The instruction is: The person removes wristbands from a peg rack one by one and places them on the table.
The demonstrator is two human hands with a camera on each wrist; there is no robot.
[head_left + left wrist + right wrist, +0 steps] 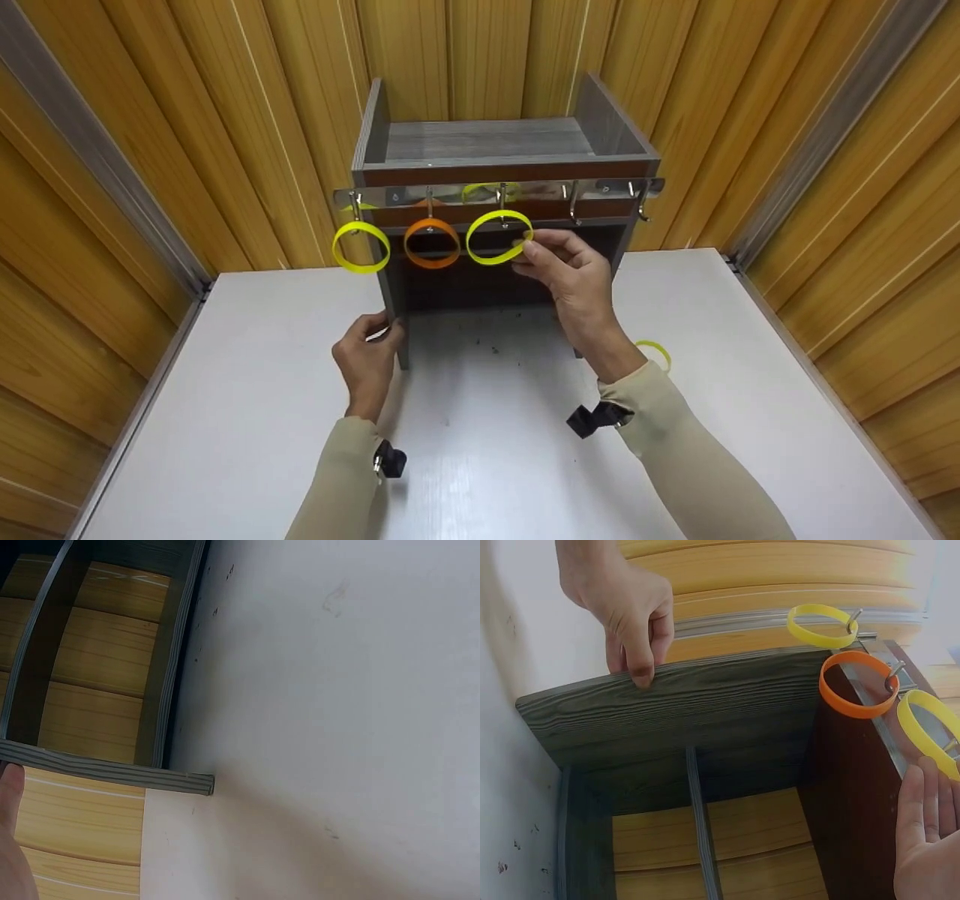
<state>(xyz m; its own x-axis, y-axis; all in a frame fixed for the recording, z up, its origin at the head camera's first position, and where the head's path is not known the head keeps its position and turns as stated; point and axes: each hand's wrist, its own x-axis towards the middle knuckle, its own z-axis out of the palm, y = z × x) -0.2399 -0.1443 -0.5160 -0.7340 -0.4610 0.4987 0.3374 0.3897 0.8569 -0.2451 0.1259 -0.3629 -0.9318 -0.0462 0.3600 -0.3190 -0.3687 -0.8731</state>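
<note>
My right hand [579, 279] pinches the right side of a yellow wristband [491, 261], which hangs around the third hook from the left on a metal hook rail [536, 193]. To its left, an orange wristband [432, 264] hangs on the second hook and another yellow wristband [361, 268] on the first. The rail runs across the front of a dark grey wooden shelf unit [502, 172]. Low on the unit's left side panel [705, 694], my left hand [366, 364] grips the edge, thumb on one face. In the left wrist view only part of that hand shows at the lower left.
Two bare hooks [574, 206] remain visible at the rail's right end. Another yellow wristband [656, 346] lies on the white table [247, 420], partly behind my right forearm. Yellow wood-look walls [127, 150] enclose the table at the back and sides.
</note>
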